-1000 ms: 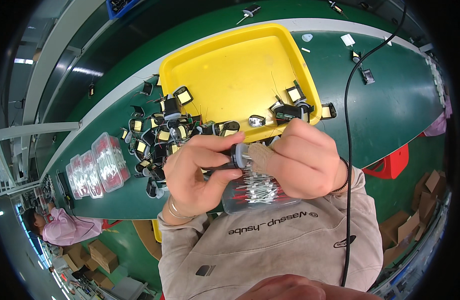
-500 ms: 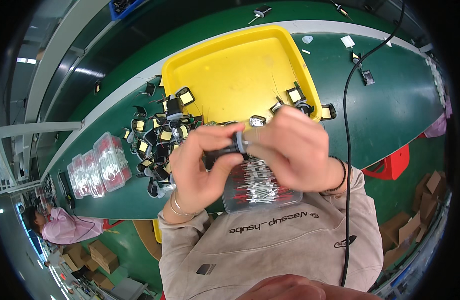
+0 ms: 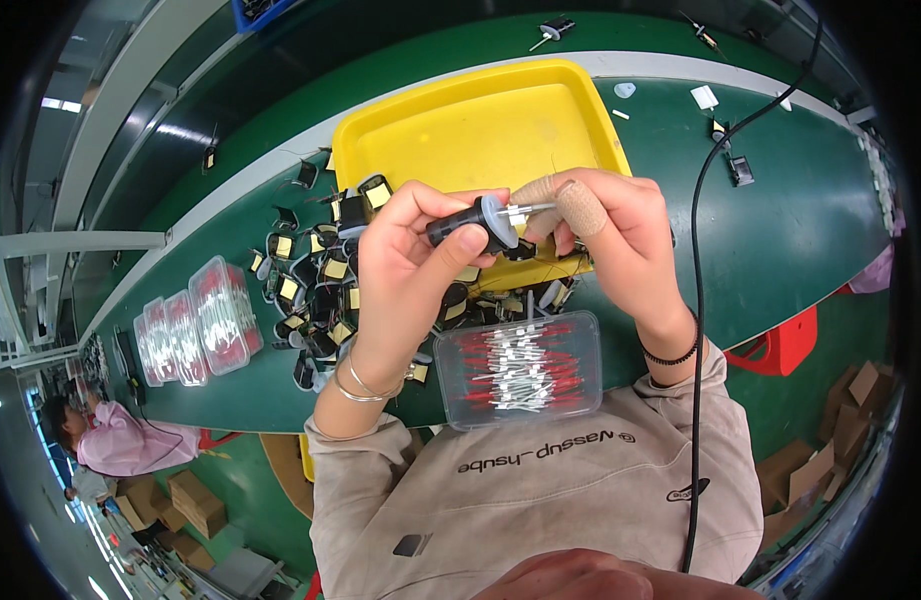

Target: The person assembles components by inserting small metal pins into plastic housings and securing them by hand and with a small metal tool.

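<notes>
My left hand [image 3: 400, 245] grips a dark rounded housing with a grey rim [image 3: 480, 225] between thumb and fingers, the rim turned to the right. From that rim a thin whitish rod [image 3: 526, 209] sticks out. My right hand [image 3: 620, 225], with tan coverings on the thumb and a finger, pinches around the rod's outer end; the fingertips partly hide it. Below both hands, near my body, a clear plastic box [image 3: 449, 408] holds many thin red and white pieces [image 3: 520, 365]. Black parts with pale yellow squares [image 3: 310, 275] lie heaped beside and beneath my left hand.
Beyond my hands stands a yellow tray [image 3: 440, 130] on the green table [image 3: 790, 230]. Several filled clear boxes [image 3: 215, 315] are stacked at left. A black cable [image 3: 697, 340] hangs down on the right. A red stool [image 3: 780, 345] and cardboard boxes [image 3: 195, 500] are on the floor.
Both hands have lifted away from the box, showing more of it. The housing has risen slightly, its rod now visible. My right hand, blurred before, is now sharper.
</notes>
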The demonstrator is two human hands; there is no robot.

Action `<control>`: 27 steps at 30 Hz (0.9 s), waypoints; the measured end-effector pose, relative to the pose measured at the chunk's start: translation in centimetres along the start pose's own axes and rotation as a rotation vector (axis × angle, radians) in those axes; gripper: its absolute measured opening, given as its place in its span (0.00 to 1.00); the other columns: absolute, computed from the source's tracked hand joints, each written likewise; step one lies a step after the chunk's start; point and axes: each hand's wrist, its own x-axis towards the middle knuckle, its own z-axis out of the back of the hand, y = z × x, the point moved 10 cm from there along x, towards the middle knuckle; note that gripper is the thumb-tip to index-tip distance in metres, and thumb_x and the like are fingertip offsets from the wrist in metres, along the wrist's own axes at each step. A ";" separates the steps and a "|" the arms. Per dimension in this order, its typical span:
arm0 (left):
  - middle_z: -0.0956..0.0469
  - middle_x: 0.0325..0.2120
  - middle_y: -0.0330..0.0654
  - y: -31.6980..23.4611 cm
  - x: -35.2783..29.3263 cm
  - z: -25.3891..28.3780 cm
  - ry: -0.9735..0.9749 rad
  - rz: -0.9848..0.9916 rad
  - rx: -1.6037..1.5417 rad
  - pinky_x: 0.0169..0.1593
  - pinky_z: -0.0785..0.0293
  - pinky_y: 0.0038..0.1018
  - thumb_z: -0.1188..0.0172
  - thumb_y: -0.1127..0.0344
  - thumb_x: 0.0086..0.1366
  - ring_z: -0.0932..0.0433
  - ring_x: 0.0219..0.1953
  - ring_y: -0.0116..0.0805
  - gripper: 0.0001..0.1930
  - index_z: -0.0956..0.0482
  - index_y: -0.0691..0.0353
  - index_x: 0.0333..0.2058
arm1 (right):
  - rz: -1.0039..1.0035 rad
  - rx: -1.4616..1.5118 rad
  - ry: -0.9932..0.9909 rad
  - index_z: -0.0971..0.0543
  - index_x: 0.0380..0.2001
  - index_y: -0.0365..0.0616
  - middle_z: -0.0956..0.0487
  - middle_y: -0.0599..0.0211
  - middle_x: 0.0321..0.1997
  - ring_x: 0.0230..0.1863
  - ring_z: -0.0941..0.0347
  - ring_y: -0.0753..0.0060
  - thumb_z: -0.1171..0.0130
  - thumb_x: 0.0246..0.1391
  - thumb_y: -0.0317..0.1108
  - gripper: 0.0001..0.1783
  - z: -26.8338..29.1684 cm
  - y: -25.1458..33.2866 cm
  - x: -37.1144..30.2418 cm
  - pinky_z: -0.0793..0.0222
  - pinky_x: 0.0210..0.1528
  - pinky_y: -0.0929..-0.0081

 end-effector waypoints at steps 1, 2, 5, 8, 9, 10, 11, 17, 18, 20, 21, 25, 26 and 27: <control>0.23 0.41 0.50 0.0 0.5 0.0 0.003 0.001 0.002 0.40 0.25 0.21 0.41 0.74 0.60 0.23 0.39 0.28 0.08 0.32 0.67 0.36 | 0.048 0.012 -0.024 0.20 0.36 0.38 0.21 0.68 0.26 0.27 0.28 0.80 0.51 0.59 0.34 0.13 0.5 0.1 0.3 0.33 0.29 0.82; 0.23 0.40 0.50 -0.2 1.3 0.4 -0.022 -0.003 0.009 0.42 0.25 0.22 0.41 0.75 0.59 0.23 0.39 0.28 0.08 0.30 0.67 0.36 | 0.096 0.025 -0.049 0.20 0.36 0.37 0.21 0.68 0.28 0.28 0.28 0.81 0.51 0.60 0.36 0.14 1.1 0.1 0.6 0.34 0.30 0.83; 0.22 0.42 0.47 -0.7 6.4 4.1 -0.135 -0.039 0.191 0.49 0.30 0.24 0.39 0.72 0.57 0.24 0.42 0.28 0.09 0.23 0.68 0.36 | 0.280 0.078 -0.437 0.22 0.40 0.37 0.20 0.67 0.32 0.30 0.27 0.78 0.49 0.57 0.34 0.13 7.0 1.5 0.8 0.33 0.33 0.82; 0.31 0.54 0.51 -3.5 12.6 7.9 -0.206 -0.388 0.722 0.55 0.36 0.32 0.39 0.65 0.57 0.27 0.51 0.43 0.17 0.23 0.62 0.46 | 0.413 -0.067 -0.454 0.37 0.57 0.33 0.28 0.46 0.52 0.40 0.28 0.73 0.62 0.64 0.43 0.26 9.6 2.8 -0.9 0.28 0.38 0.78; 0.30 0.52 0.54 -4.5 12.9 7.9 -0.311 -0.540 1.043 0.55 0.35 0.35 0.38 0.64 0.56 0.28 0.51 0.50 0.17 0.22 0.60 0.45 | 0.419 -0.065 -0.452 0.37 0.57 0.33 0.28 0.46 0.52 0.40 0.28 0.73 0.62 0.64 0.43 0.26 9.6 3.3 -0.9 0.28 0.38 0.78; 0.28 0.50 0.52 -3.9 13.4 6.7 -0.245 -0.597 1.138 0.56 0.36 0.33 0.38 0.64 0.56 0.29 0.53 0.47 0.18 0.23 0.60 0.46 | 0.411 -0.063 -0.452 0.39 0.58 0.33 0.28 0.45 0.52 0.40 0.27 0.74 0.61 0.64 0.41 0.26 9.5 3.4 -0.7 0.28 0.39 0.78; 0.27 0.49 0.49 -3.2 13.8 5.6 -0.178 -0.655 1.232 0.57 0.37 0.30 0.38 0.65 0.56 0.31 0.55 0.44 0.19 0.24 0.59 0.48 | 0.404 -0.061 -0.450 0.41 0.59 0.33 0.28 0.43 0.51 0.40 0.27 0.74 0.60 0.63 0.39 0.26 9.4 3.5 -0.5 0.27 0.39 0.77; 0.23 0.33 0.41 6.5 9.6 -10.0 0.697 -0.483 1.261 0.48 0.32 0.35 0.43 0.69 0.56 0.27 0.43 0.42 0.09 0.23 0.55 0.37 | 0.364 0.119 -0.497 0.49 0.63 0.36 0.25 0.51 0.46 0.38 0.27 0.76 0.48 0.58 0.38 0.35 9.8 2.8 -1.0 0.31 0.44 0.81; 0.23 0.32 0.41 8.3 8.8 -11.8 0.822 -0.455 1.269 0.47 0.31 0.37 0.44 0.69 0.56 0.26 0.42 0.42 0.09 0.23 0.55 0.37 | 0.363 0.134 -0.490 0.49 0.63 0.36 0.25 0.52 0.45 0.38 0.27 0.76 0.48 0.58 0.38 0.35 9.9 2.5 -1.1 0.31 0.44 0.81; 0.23 0.29 0.43 11.3 8.0 -13.2 0.930 -0.373 1.313 0.40 0.29 0.39 0.45 0.66 0.57 0.24 0.36 0.43 0.08 0.24 0.55 0.37 | 0.366 0.150 -0.468 0.48 0.63 0.36 0.24 0.52 0.45 0.37 0.27 0.76 0.48 0.58 0.37 0.35 9.7 2.6 -1.0 0.31 0.44 0.81; 0.23 0.28 0.43 12.8 7.7 -13.5 0.991 -0.298 1.342 0.38 0.29 0.39 0.45 0.64 0.57 0.24 0.35 0.43 0.09 0.24 0.55 0.37 | 0.367 0.155 -0.453 0.49 0.63 0.36 0.24 0.52 0.45 0.37 0.27 0.76 0.48 0.58 0.37 0.35 9.5 2.7 -1.1 0.31 0.44 0.81; 0.23 0.27 0.44 14.3 8.2 -12.4 0.971 -0.142 1.358 0.36 0.28 0.39 0.43 0.61 0.56 0.23 0.33 0.44 0.09 0.24 0.54 0.35 | 0.399 0.055 -0.372 0.47 0.62 0.34 0.24 0.48 0.44 0.36 0.26 0.75 0.51 0.59 0.35 0.31 9.2 3.4 -1.1 0.30 0.42 0.80; 0.23 0.27 0.44 13.9 8.5 -11.6 0.946 -0.154 1.419 0.36 0.29 0.38 0.42 0.60 0.55 0.23 0.33 0.44 0.09 0.25 0.54 0.34 | 0.432 -0.055 -0.328 0.44 0.60 0.31 0.23 0.46 0.43 0.35 0.26 0.76 0.56 0.61 0.32 0.27 8.8 4.0 -1.0 0.29 0.39 0.80; 0.22 0.26 0.44 13.5 8.9 -10.5 0.919 -0.164 1.481 0.36 0.29 0.38 0.41 0.60 0.54 0.23 0.33 0.43 0.10 0.25 0.54 0.34 | 0.429 -0.051 -0.318 0.44 0.60 0.31 0.23 0.46 0.43 0.35 0.26 0.76 0.56 0.61 0.32 0.27 8.7 4.0 -1.0 0.29 0.39 0.80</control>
